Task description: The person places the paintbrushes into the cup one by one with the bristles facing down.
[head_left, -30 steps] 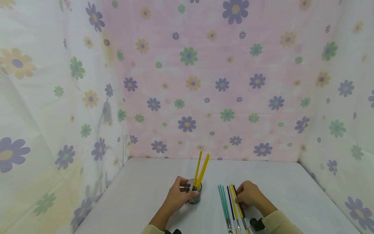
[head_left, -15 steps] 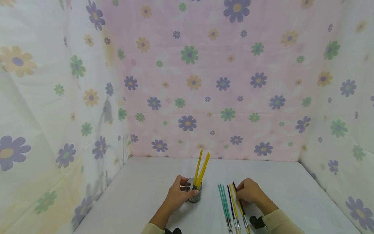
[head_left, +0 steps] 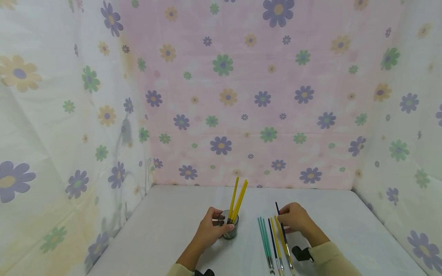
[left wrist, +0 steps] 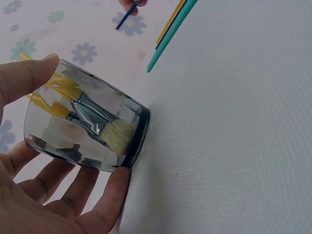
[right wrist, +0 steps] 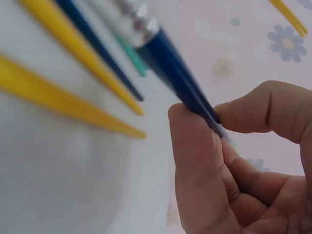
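Observation:
My left hand [head_left: 210, 230] grips a clear drinking glass [left wrist: 51, 131], with the thumb on one side and the fingers round the other. Inside the glass stand several yellow-handled paintbrushes [head_left: 240, 201], bristles down against the dark base. My right hand [head_left: 297, 220] pinches a dark blue paintbrush [right wrist: 170, 68] between thumb and index finger, near the handle's thin end. Its silver ferrule points toward the person. To the left of that hand, a row of brushes lies on the table: teal paintbrushes [head_left: 265, 243], another dark blue paintbrush [head_left: 272, 237] and yellow paintbrushes [right wrist: 63, 100].
A white-covered table [head_left: 179, 203] carries everything. Flowered cloth [head_left: 255, 76] hangs behind it and along both sides. A black strap piece [head_left: 301, 253] sits at the right wrist beside the sleeve.
My right hand has moved up and slightly away with the dark blue paintbrush, sliding it off the yellow one beside it. The left hand and the glass have stayed in place.

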The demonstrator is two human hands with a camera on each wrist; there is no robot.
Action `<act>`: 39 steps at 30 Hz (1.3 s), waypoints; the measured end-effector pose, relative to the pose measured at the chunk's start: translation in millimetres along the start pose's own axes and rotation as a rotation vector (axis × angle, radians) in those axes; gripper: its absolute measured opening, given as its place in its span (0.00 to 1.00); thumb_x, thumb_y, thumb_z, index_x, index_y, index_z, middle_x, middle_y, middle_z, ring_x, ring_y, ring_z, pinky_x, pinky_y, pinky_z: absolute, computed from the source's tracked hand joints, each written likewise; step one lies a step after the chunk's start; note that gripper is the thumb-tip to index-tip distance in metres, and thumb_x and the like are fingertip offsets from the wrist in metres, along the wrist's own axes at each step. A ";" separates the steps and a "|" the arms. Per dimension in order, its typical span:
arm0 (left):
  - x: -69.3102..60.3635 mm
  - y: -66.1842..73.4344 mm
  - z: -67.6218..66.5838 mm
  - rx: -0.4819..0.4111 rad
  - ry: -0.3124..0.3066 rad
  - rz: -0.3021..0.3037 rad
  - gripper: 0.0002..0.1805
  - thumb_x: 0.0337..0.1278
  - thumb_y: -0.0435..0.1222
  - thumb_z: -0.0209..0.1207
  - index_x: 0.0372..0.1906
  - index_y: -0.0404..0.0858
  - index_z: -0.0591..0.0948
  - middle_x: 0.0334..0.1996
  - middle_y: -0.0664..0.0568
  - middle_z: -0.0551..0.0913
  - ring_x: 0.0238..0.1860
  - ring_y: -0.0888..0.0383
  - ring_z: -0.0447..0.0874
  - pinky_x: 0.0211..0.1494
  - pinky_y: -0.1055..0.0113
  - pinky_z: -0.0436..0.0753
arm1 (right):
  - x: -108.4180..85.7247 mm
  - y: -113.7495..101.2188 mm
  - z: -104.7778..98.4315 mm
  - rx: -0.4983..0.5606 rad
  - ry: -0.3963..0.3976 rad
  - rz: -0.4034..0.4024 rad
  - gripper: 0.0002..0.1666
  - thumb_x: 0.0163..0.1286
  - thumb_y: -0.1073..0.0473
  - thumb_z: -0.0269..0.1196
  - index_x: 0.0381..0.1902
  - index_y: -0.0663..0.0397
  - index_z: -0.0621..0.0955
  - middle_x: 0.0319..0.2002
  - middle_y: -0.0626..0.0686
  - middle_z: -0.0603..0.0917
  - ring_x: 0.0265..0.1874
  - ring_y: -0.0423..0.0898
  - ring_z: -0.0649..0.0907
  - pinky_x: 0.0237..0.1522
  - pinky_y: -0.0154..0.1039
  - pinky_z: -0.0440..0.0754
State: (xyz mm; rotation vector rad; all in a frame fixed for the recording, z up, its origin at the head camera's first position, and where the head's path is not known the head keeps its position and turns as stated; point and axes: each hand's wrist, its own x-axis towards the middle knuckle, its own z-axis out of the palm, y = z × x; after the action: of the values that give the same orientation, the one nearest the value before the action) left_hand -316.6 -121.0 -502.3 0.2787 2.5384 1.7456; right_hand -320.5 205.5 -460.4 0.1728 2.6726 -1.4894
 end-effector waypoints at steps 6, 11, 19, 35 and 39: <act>-1.1 1.6 -1.5 0.000 0.001 -0.002 0.41 0.51 0.51 0.77 0.64 0.39 0.70 0.58 0.44 0.79 0.60 0.45 0.81 0.47 0.55 0.89 | 2.6 -13.0 -6.0 0.110 -0.007 -0.046 0.21 0.69 0.64 0.63 0.56 0.71 0.76 0.46 0.63 0.83 0.39 0.53 0.86 0.33 0.48 0.91; -1.2 1.9 -0.3 -0.005 -0.002 -0.009 0.40 0.50 0.52 0.77 0.64 0.41 0.71 0.64 0.46 0.79 0.63 0.43 0.80 0.49 0.53 0.89 | 1.7 -20.7 -8.2 0.209 -0.003 -0.054 0.21 0.70 0.64 0.61 0.58 0.69 0.75 0.50 0.66 0.81 0.42 0.55 0.85 0.36 0.49 0.91; -0.6 -0.8 1.1 -0.083 -0.015 -0.009 0.41 0.52 0.49 0.77 0.66 0.39 0.71 0.62 0.47 0.82 0.63 0.43 0.80 0.52 0.52 0.89 | -3.1 -26.0 -4.9 0.337 0.011 -0.053 0.28 0.69 0.64 0.62 0.66 0.65 0.72 0.53 0.65 0.80 0.45 0.56 0.87 0.38 0.49 0.91; -3.1 -3.8 -4.5 -0.179 -0.042 -0.004 0.40 0.53 0.47 0.76 0.67 0.40 0.71 0.66 0.42 0.80 0.66 0.42 0.79 0.50 0.51 0.89 | -18.7 -49.0 -14.1 0.378 0.078 -0.280 0.17 0.74 0.61 0.66 0.57 0.63 0.79 0.49 0.63 0.83 0.45 0.51 0.90 0.46 0.42 0.90; -3.8 -5.9 -5.7 -0.189 -0.049 -0.005 0.39 0.53 0.46 0.76 0.67 0.39 0.71 0.66 0.40 0.80 0.66 0.41 0.79 0.49 0.51 0.89 | -21.8 -51.4 -13.6 0.418 0.109 -0.341 0.18 0.73 0.59 0.68 0.56 0.61 0.80 0.49 0.64 0.85 0.46 0.50 0.91 0.47 0.40 0.90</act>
State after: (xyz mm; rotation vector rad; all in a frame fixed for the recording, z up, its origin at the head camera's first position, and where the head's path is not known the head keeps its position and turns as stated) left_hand -314.4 -129.0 -506.0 0.3014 2.3176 1.9340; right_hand -306.1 188.9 -407.3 -0.1966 2.5245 -2.1904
